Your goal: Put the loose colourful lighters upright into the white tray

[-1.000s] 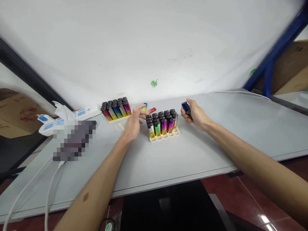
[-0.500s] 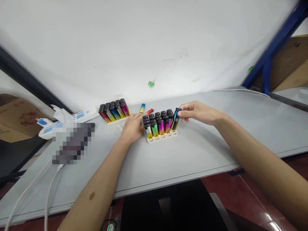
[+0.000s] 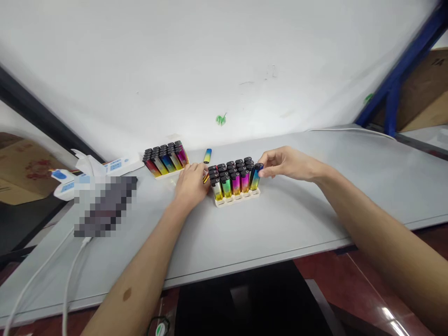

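A white holder (image 3: 238,199) carries rows of upright lighters with black tops; its front row of slots is bare. My right hand (image 3: 278,162) is at the holder's right end, fingers closed on a blue-yellow lighter (image 3: 255,177) that stands upright at the end of a row. At the holder's left side is my left hand (image 3: 192,182), closed around a red-yellow lighter (image 3: 206,178) that shows only in part. One more blue-yellow lighter (image 3: 207,156) lies on the table behind. A second holder (image 3: 168,174), filled with lighters, stands behind my left hand.
A pixelated dark object (image 3: 107,205) with a white cable lies at the left, near a power strip (image 3: 121,164). The white wall (image 3: 210,70) rises behind the table (image 3: 297,224). Cardboard boxes (image 3: 26,168) stand beyond at both sides.
The lighter in my right hand has gone from tilted to upright in the holder. The red-yellow lighter that lay on the table is now at my left hand's fingers.
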Demonstrator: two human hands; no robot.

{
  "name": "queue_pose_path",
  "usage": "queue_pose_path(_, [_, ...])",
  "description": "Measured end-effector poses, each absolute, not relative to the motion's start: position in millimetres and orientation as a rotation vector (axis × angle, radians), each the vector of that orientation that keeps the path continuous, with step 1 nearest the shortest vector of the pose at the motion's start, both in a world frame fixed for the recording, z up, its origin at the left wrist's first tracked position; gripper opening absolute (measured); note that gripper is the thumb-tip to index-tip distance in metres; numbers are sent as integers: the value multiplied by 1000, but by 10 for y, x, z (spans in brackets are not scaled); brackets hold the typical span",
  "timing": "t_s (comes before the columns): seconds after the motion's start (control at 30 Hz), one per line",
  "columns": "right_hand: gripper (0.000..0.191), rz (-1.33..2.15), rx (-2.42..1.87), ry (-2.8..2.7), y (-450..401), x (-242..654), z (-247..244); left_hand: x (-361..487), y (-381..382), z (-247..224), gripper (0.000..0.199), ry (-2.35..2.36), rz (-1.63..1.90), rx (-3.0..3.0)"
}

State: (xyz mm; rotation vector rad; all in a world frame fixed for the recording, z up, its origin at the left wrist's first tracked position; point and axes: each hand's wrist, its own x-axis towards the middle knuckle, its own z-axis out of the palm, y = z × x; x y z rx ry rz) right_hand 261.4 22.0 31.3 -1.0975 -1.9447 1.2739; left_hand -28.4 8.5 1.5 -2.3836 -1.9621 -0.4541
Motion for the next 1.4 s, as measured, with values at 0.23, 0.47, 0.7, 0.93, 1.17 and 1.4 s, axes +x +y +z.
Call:
queue_pose_path(0.23, [34,1256,-1106,-1970,209,2607,289,-287,72,8,19,-2046,-371,-2320])
queue_pose_path(0.47, [47,917,-1150,-1770,181,2500,271,-288,53,69,26,-1873,-1189,-2093])
queue_pose_path(0.7, [35,380,-899,-1829,129,2271,129,-69,-113,112,27,-1065,-1286,-2178])
queue_pose_path(0.93, [17,462,-833,-1795,18,2128,148,-10,-151,101,26,-863,-1162,-2239])
queue_pose_path(1.17, [38,1025,-786,-1294,122,2198,210,-190,-37,83,43,-1265,-1559,-2223])
queue_pose_path(1.4, [37,1430,-949,-861,296,2337,187,-448,381,-258,47,-1773,-1133,-2415])
